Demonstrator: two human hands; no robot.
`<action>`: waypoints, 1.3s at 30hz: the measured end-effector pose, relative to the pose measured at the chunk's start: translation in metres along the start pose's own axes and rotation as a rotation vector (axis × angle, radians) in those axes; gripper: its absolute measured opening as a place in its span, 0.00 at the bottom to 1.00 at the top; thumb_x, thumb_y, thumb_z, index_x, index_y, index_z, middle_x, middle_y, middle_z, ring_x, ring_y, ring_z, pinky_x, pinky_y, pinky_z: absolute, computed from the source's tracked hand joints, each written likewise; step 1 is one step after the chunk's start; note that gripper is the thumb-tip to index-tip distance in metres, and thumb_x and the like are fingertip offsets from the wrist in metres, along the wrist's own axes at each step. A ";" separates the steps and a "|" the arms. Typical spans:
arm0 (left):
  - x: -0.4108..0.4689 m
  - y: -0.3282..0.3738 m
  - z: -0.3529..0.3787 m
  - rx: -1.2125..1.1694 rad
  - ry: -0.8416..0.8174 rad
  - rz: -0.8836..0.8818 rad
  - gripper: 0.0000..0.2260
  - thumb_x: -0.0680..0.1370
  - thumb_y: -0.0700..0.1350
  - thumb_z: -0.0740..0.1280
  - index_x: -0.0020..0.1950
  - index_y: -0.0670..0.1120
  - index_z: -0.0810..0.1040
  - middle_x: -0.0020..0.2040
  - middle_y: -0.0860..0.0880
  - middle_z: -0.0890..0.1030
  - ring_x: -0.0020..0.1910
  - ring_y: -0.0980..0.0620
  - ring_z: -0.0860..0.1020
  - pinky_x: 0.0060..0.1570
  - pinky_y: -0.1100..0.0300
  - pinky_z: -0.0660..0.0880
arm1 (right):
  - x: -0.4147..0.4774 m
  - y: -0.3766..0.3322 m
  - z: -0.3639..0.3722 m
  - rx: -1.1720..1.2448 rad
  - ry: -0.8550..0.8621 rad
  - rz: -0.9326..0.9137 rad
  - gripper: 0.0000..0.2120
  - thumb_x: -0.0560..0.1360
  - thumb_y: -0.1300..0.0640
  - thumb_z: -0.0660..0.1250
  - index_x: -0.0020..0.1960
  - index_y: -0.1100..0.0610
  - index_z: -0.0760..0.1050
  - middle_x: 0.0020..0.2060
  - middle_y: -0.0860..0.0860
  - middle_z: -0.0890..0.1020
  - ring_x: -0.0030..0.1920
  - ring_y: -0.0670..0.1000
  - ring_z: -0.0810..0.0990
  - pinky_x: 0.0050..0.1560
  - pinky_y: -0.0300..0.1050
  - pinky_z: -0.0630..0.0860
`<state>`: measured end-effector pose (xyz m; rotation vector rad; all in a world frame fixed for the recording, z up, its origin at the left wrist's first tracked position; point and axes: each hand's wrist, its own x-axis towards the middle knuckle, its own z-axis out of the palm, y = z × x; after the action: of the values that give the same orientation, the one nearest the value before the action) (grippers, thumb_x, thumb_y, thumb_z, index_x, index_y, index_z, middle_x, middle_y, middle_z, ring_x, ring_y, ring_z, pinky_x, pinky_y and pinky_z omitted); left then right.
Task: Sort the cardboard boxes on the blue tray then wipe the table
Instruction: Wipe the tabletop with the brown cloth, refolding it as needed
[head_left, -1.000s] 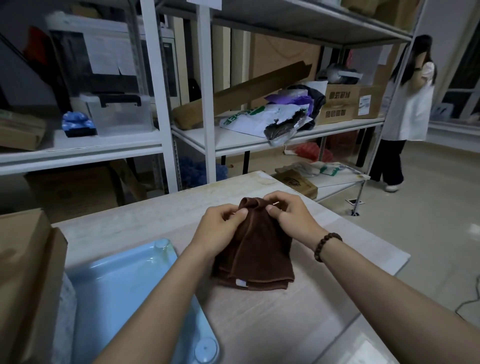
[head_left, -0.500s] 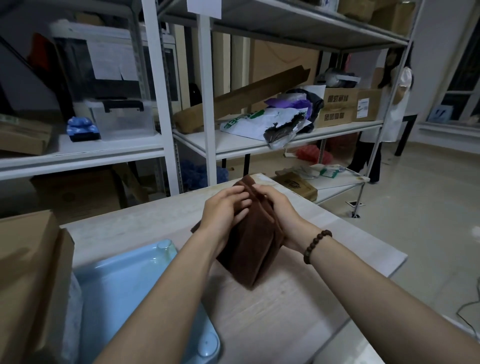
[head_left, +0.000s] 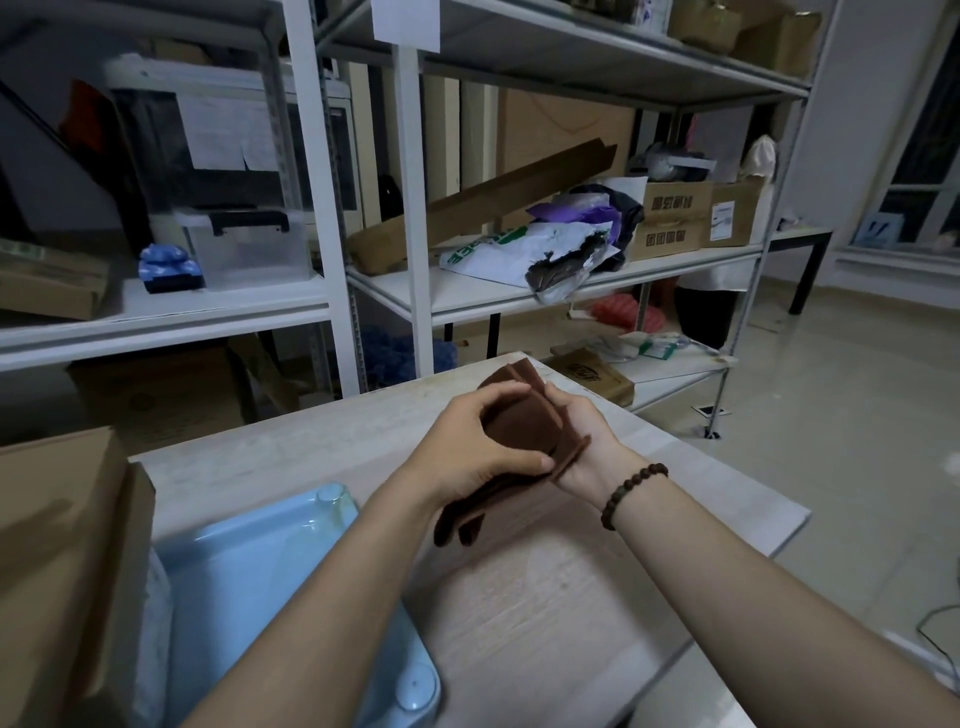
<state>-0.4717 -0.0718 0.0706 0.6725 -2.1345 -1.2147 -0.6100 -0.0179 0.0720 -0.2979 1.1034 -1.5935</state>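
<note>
Both hands hold a folded brown cloth (head_left: 524, 421) above the table (head_left: 545, 597): left hand (head_left: 478, 447) curled over it, right hand (head_left: 582, 431) gripping beneath.

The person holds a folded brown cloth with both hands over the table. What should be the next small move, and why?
Probably press the brown cloth flat on the table and start a first wiping stroke. The left hand and right hand both grip it, already folded into a pad, held up rather than flat on the surface.
</note>
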 end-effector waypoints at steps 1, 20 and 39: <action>0.000 0.001 -0.001 0.073 0.011 0.021 0.33 0.62 0.46 0.83 0.65 0.57 0.77 0.59 0.57 0.80 0.58 0.57 0.78 0.61 0.55 0.77 | 0.001 -0.001 -0.002 0.022 0.008 -0.002 0.25 0.85 0.44 0.54 0.54 0.64 0.80 0.39 0.63 0.85 0.39 0.61 0.85 0.36 0.53 0.84; 0.005 0.006 -0.006 -0.419 0.329 -0.458 0.10 0.81 0.42 0.64 0.48 0.38 0.82 0.43 0.37 0.83 0.39 0.41 0.82 0.45 0.48 0.81 | -0.001 0.002 0.001 -0.167 -0.287 -0.235 0.33 0.77 0.44 0.69 0.75 0.60 0.66 0.63 0.62 0.81 0.61 0.57 0.83 0.60 0.49 0.80; 0.006 0.018 -0.019 -0.868 -0.010 -0.479 0.08 0.78 0.31 0.65 0.55 0.34 0.80 0.51 0.37 0.84 0.52 0.46 0.84 0.53 0.57 0.82 | -0.006 0.004 0.005 -0.692 -0.500 -0.275 0.24 0.80 0.67 0.63 0.73 0.51 0.70 0.67 0.54 0.79 0.64 0.49 0.79 0.66 0.41 0.74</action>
<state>-0.4651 -0.0790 0.0958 0.7662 -1.2457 -2.1827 -0.6020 -0.0147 0.0731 -1.2797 1.2084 -1.2079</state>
